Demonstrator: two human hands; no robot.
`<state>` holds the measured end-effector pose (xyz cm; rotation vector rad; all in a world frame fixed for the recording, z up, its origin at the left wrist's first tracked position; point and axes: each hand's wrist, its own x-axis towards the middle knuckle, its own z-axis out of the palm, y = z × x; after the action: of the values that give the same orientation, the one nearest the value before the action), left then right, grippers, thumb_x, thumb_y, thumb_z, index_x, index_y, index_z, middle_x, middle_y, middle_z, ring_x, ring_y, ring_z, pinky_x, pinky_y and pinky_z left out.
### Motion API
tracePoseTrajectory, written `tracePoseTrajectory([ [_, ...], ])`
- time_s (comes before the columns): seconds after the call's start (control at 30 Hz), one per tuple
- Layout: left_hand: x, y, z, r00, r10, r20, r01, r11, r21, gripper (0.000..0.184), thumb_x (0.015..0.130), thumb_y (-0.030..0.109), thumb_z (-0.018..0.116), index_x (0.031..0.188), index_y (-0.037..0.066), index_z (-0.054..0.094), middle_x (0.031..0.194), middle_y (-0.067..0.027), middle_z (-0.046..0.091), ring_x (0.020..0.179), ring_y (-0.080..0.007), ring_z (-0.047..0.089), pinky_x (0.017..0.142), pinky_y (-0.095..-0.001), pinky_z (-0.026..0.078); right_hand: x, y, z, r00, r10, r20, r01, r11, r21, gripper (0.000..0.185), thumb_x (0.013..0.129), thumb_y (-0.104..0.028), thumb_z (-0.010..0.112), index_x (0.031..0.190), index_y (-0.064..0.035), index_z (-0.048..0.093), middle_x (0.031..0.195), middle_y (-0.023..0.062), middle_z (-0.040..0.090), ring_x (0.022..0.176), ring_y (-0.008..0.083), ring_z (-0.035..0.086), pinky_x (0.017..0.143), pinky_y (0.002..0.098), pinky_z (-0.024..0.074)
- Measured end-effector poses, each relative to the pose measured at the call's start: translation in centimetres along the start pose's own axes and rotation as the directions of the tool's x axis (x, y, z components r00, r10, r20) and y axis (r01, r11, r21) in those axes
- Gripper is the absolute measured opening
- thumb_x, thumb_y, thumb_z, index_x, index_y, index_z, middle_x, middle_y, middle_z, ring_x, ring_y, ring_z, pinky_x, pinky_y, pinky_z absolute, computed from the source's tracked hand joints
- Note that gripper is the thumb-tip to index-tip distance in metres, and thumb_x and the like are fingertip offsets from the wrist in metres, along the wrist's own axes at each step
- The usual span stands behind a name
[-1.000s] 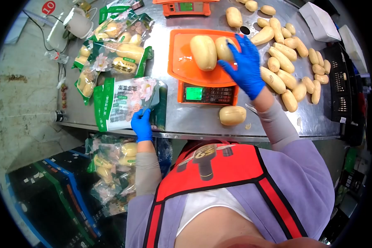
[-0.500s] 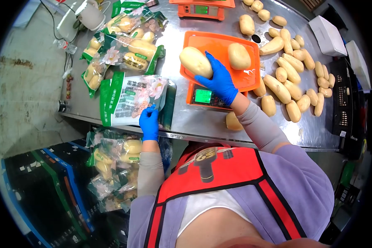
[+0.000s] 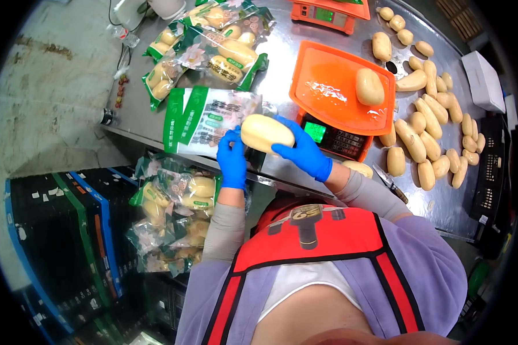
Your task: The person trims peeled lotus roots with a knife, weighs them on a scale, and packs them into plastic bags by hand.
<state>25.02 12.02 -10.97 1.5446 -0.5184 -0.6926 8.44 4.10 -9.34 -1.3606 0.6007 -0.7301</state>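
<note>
A pale, peeled lotus root piece (image 3: 265,133) is in my right hand (image 3: 308,150), whose blue-gloved fingers wrap its right end. Just left of it, my left hand (image 3: 232,160), also gloved, pinches the right end of a printed green-and-clear plastic bag (image 3: 213,118). That bag lies flat near the table's front edge, overlapping another like it. The lotus root hangs over the bag's right end. To the right stands a scale with an orange tray (image 3: 328,95) and a lit green display (image 3: 315,131). One rounded lotus root piece (image 3: 369,87) rests in the tray.
Filled lotus root bags (image 3: 230,54) lie at the back left, and more filled bags (image 3: 178,213) are stacked below the table edge. Loose lotus roots (image 3: 429,123) spread over the right side. A knife (image 3: 390,183) lies near the front edge. A second orange scale (image 3: 331,14) stands behind.
My right hand has carried the lotus root from above the scale tray leftward and toward me, beside my left hand. My left hand stays at the bag. The camera view has shifted.
</note>
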Motion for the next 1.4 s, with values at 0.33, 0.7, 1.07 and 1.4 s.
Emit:
tracePoseTrajectory([
  [0.33, -0.6, 1.8, 0.1, 0.799, 0.422, 0.428, -0.596, 0.65, 0.472, 0.009, 0.081, 0.011, 0.061, 0.088, 0.007, 0.056, 0.126, -0.0155, 0.05, 0.118, -0.0347, 0.044, 0.102, -0.0441, 0.028, 1.7, 3.6, 0.2, 0.985, 0.071, -0.159, -0.079, 0.996, -0.044, 0.065, 0.079, -0.026, 0.069, 0.132, -0.0024, 0.04, 0.116, 0.0177, 0.056, 0.106, 0.0207, 0.055, 0.088, 0.0318, 0.0446],
  [0.7, -1.3, 5.3, 1.7, 0.687, 0.479, 0.546, -0.72, 0.549, 0.425, 0.008, 0.08, 0.015, 0.061, 0.088, 0.013, 0.059, 0.122, -0.0062, 0.056, 0.126, -0.0352, 0.038, 0.106, -0.0546, 0.007, 2.8, 2.9, 1.1, 0.859, 0.37, 0.353, -0.503, 0.486, 0.715, 0.04, 0.085, -0.021, 0.052, 0.121, -0.0047, 0.048, 0.113, 0.0131, 0.056, 0.104, 0.0255, 0.054, 0.088, 0.0381, 0.0433],
  [1.07, -3.0, 4.0, 3.1, 0.644, 0.422, 0.638, -0.724, 0.607, 0.329, 0.009, 0.077, 0.008, 0.062, 0.082, 0.012, 0.056, 0.116, -0.0041, 0.059, 0.124, -0.0318, 0.042, 0.107, -0.0537, 0.01, 4.0, 5.6, 3.3, 0.93, 0.171, 0.325, -0.324, 0.796, 0.51, 0.034, 0.089, -0.019, 0.049, 0.12, -0.0058, 0.05, 0.11, 0.0079, 0.055, 0.101, 0.0176, 0.053, 0.09, 0.0328, 0.0429],
  [1.4, -1.8, 1.1, -1.4, 0.941, 0.201, -0.271, -0.209, 0.978, -0.001, 0.014, 0.082, 0.012, 0.063, 0.09, 0.004, 0.054, 0.124, -0.0127, 0.046, 0.111, -0.0221, 0.047, 0.092, -0.0314, 0.038, 7.3, 8.8, 4.2, 0.93, 0.135, 0.341, -0.271, 0.879, 0.392, 0.034, 0.089, -0.018, 0.05, 0.12, -0.003, 0.05, 0.107, 0.0093, 0.056, 0.096, 0.0196, 0.056, 0.084, 0.0329, 0.0455],
])
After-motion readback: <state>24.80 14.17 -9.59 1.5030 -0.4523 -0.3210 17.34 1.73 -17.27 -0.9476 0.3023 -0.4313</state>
